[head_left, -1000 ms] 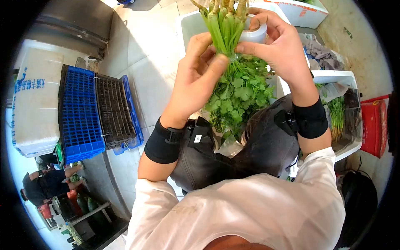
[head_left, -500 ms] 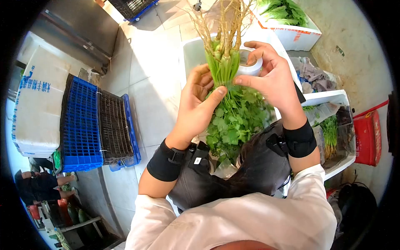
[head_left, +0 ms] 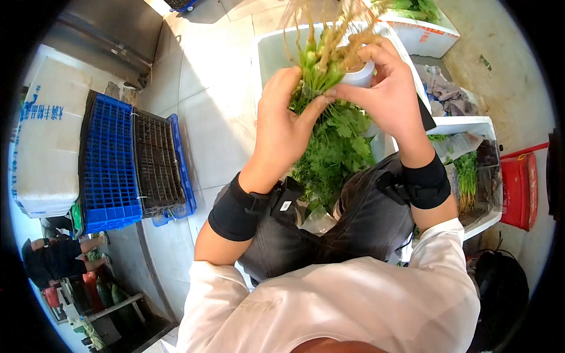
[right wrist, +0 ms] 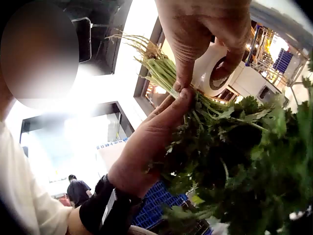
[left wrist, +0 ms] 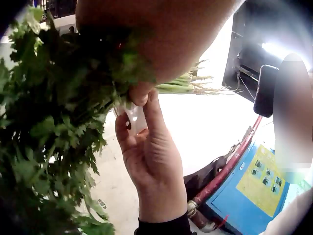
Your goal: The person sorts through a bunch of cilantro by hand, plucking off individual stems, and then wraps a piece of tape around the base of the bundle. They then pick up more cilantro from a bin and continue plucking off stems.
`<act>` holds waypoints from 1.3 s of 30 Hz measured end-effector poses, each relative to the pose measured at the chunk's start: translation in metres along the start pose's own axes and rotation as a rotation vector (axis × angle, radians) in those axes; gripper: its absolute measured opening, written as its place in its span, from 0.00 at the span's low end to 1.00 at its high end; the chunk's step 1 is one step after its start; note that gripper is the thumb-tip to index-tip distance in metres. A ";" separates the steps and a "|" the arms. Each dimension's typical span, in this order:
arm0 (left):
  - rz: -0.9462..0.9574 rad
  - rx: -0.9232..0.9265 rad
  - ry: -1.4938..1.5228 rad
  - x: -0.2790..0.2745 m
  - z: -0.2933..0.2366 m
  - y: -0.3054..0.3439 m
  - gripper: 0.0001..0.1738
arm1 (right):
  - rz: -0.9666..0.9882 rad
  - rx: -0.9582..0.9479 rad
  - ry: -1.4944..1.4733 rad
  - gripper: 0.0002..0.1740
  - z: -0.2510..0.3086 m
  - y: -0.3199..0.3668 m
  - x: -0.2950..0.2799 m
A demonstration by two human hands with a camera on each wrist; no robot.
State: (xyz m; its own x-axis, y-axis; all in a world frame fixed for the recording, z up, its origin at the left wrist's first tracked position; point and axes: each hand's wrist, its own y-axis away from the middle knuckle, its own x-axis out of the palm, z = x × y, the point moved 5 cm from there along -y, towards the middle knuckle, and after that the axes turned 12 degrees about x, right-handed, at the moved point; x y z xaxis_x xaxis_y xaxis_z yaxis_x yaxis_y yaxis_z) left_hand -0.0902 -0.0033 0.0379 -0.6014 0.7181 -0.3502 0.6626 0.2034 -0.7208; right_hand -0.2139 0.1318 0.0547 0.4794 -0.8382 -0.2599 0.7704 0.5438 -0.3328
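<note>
In the head view, the left hand (head_left: 285, 120) wraps the near side of a leafy green bunch (head_left: 338, 147), its thumb pressed against the stems just below the pale roots. The right hand (head_left: 388, 88) meets it there, thumb tip at the same spot, fingers curled round a roll of tape (head_left: 360, 75). The roots point away from the person; the leaves hang between and below the hands, above the dark trousers (head_left: 329, 247). Beyond the hands lies a white foam box (head_left: 266, 62). Well to their right, a second foam box (head_left: 489, 206) holds thin green stalks (head_left: 467, 179), with a red container (head_left: 519, 191) beside it. Well to their left stand a blue crate (head_left: 112, 165) and a dark crate (head_left: 158, 165).

In the left wrist view, leaves fill the left side; the two thumbs meet at the stems, and the roll shows partly behind the right hand's fingers.

In the right wrist view, both thumb tips press on the stems where the leaves begin. The right hand's finger reaches into the roll's core, close beside the bunch.
</note>
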 end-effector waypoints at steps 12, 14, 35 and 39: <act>0.116 -0.381 0.699 -0.002 -0.001 0.000 0.26 | 0.025 -0.038 -0.022 0.24 -0.006 -0.009 -0.008; 0.139 -0.417 0.774 0.000 -0.003 0.003 0.27 | 0.077 -0.008 -0.116 0.24 -0.005 -0.007 -0.005; 0.038 -0.299 0.596 0.001 -0.001 0.002 0.31 | 0.051 -0.050 -0.002 0.21 -0.007 -0.003 -0.010; -0.012 -0.379 0.731 0.000 -0.006 0.005 0.31 | 0.012 -0.070 -0.007 0.25 -0.007 -0.003 -0.010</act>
State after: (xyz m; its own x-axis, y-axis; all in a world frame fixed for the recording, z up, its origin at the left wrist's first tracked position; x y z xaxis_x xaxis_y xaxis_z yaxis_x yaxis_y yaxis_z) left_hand -0.0842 0.0017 0.0375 -0.2532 0.9400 0.2286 0.8426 0.3305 -0.4253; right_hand -0.2243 0.1385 0.0522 0.4922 -0.8315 -0.2578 0.7334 0.5556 -0.3919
